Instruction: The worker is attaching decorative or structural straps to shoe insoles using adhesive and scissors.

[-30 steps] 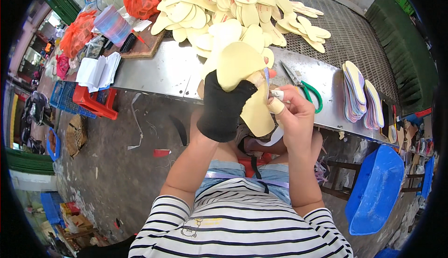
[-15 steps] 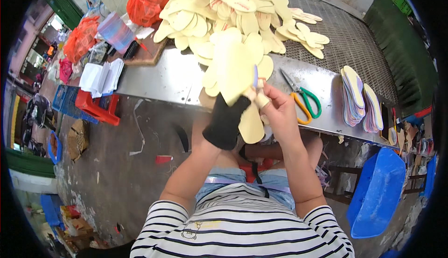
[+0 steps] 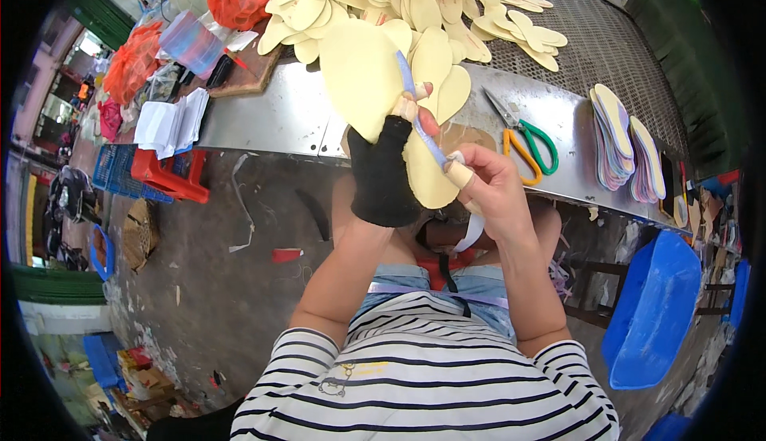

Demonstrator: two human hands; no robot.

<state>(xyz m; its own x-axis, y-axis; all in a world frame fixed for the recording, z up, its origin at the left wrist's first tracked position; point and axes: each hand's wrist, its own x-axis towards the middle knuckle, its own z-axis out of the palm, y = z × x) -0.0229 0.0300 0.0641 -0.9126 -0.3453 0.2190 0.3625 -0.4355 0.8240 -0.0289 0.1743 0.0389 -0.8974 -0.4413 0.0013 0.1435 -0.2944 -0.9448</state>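
My left hand (image 3: pixel 384 171), in a black fingerless glove, grips a pale yellow insole (image 3: pixel 359 74). Its thumb and fingertips press a lilac strip (image 3: pixel 432 147) against the insole's right edge. Between thumb and fingers of my right hand (image 3: pixel 493 181), which has a beige wrap on a finger, the same strip is pinched, and its tail hangs toward my lap. Another pale insole part (image 3: pixel 428 177) shows below the gloved hand; whether it is a separate piece I cannot tell. Beyond my hands lies a heap of insoles (image 3: pixel 415 10).
Scissors (image 3: pixel 527 146) with green and orange handles lie right of my hands. Further right stand two stacks of insoles, one (image 3: pixel 611 134) beside the other (image 3: pixel 647 158). A red stool (image 3: pixel 171 174) and a blue tub (image 3: pixel 650 313) flank the metal table (image 3: pixel 271 122).
My right hand has drawn away from the left, down and right, so a length of strip shows between them. The held insole has shifted left and up.
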